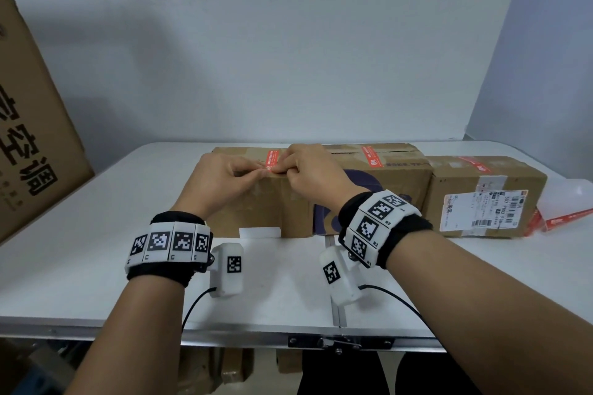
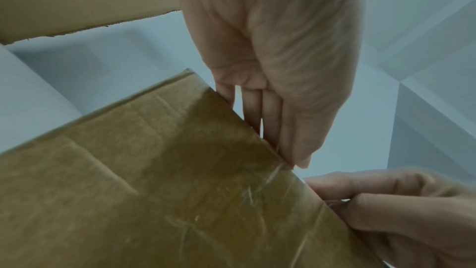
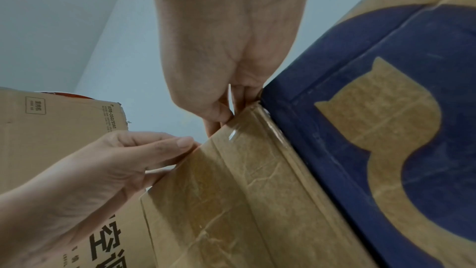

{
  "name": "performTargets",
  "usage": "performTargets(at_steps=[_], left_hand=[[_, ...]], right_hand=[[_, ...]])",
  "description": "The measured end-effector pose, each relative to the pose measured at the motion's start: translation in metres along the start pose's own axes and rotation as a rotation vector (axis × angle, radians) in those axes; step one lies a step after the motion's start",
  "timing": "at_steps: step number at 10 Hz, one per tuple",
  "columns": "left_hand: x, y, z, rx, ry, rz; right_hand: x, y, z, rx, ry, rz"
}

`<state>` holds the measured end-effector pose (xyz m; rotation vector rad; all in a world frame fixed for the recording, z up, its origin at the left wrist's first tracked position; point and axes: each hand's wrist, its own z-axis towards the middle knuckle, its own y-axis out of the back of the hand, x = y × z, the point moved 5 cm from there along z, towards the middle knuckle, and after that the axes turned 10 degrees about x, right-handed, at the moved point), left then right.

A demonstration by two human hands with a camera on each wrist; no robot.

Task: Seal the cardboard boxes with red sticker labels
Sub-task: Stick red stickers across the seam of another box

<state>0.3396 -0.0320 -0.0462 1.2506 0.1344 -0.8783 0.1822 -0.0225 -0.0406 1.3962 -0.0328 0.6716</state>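
Observation:
Three cardboard boxes stand in a row on the white table (image 1: 96,234). A red sticker (image 1: 272,160) runs across the top of the plain left box (image 1: 253,205) to its front edge. My left hand (image 1: 256,172) and right hand (image 1: 284,170) meet there, and each pinches the sticker's near end with thumb and curled fingers. The middle box (image 1: 391,183), printed in blue, carries a red sticker (image 1: 371,157). So does the right box (image 1: 481,196), with its sticker (image 1: 475,165) on top. In both wrist views the left box's edge hides the sticker; the left hand (image 2: 296,150) and right hand (image 3: 219,117) reach over it.
A big cardboard carton (image 1: 32,122) with black characters leans at the left. A white plastic container (image 1: 571,199) and red sticker strips (image 1: 564,218) lie at the far right. A white paper strip (image 1: 260,232) lies in front of the left box. The wall is close behind.

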Motion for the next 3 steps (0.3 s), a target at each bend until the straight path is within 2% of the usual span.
performTargets(at_steps=[3], left_hand=[[-0.0013,0.0069,0.0067,-0.113,0.146,-0.061]], right_hand=[[-0.0004,0.0081,-0.0005,0.027,0.042,0.036]])
